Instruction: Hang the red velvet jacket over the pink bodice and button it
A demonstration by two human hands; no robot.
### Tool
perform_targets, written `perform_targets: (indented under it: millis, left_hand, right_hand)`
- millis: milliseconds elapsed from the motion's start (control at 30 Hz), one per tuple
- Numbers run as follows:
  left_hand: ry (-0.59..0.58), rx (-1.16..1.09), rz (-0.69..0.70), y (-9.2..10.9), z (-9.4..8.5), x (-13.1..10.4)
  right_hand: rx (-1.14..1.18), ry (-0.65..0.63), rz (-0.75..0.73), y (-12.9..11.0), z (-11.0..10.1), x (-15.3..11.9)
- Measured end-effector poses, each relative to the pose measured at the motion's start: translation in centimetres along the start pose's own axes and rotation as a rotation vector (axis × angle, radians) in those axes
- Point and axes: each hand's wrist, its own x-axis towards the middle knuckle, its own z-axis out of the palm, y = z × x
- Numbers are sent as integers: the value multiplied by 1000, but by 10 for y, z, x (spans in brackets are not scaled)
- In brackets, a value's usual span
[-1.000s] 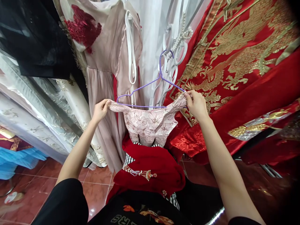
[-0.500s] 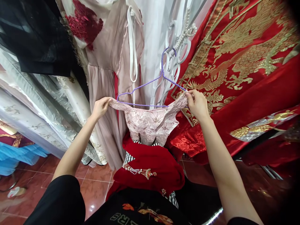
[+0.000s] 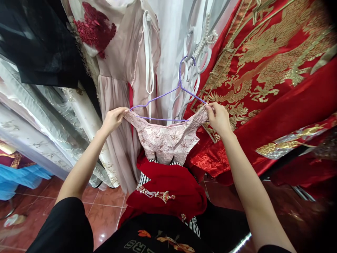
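A pale pink floral dress (image 3: pixel 168 140) hangs in front of me on a purple hanger (image 3: pixel 180 86). My left hand (image 3: pixel 114 120) pinches the end of its left strap, beside the hanger's left tip. The right strap is held near the hanger's right end by my right hand (image 3: pixel 218 118), fingers closed on it. Below the bodice lies a dark red velvet garment (image 3: pixel 173 186) with a beaded ornament (image 3: pixel 155 192) and black-and-white striped parts. The lower part of the pink dress is hidden.
A dusty pink gown (image 3: pixel 116 63) hangs behind on the left, beside white gowns (image 3: pixel 86 137) and black cloth (image 3: pixel 37 42). Red cloth with gold embroidery (image 3: pixel 263 70) fills the right. A white scrollwork frame (image 3: pixel 192 70) stands behind the hanger. Red tiles (image 3: pixel 105 211) cover the floor.
The hanger and my right hand have shifted slightly left. The left strap now slopes more steeply, with the hanger's left tip nearer my left hand. Both hands keep their hold.
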Motion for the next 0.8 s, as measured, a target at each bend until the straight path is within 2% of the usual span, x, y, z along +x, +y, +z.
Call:
perform_targets:
  millis: [100, 233, 367, 467, 533, 567, 600, 633, 667, 733, 800]
  left_hand:
    - [7, 65, 30, 19, 8, 17]
    - [24, 202, 33, 52, 27, 40]
    - [91, 151, -120, 83, 54, 49]
    - [205, 50, -261, 111, 84, 36]
    - [238, -37, -335, 137, 112, 12]
    - [205, -92, -384, 153, 128, -7]
    - [133, -152, -460, 170, 145, -30]
    - [-3, -207, -533, 188, 162, -57]
    - [-188, -241, -576, 206, 177, -88]
    - [-637, -299, -520, 239, 201, -154]
    - [-1050, -439, -369, 261, 214, -216]
  right_hand:
    - [2, 11, 7, -1, 0, -1]
    - [-13, 26, 13, -2, 2, -5]
    - [-30, 33, 20, -4, 6, -10]
    - [-36, 48, 32, -6, 9, -13]
    - [-33, 65, 43, -7, 10, -14]
    - [-34, 74, 48, -8, 11, -15]
    - [-38, 82, 51, -8, 11, -15]
    - [-43, 85, 54, -9, 11, -16]
    - [-48, 84, 55, -9, 11, -16]
    - [-55, 76, 54, -8, 11, -16]
    - [-55, 72, 51, -7, 11, -15]
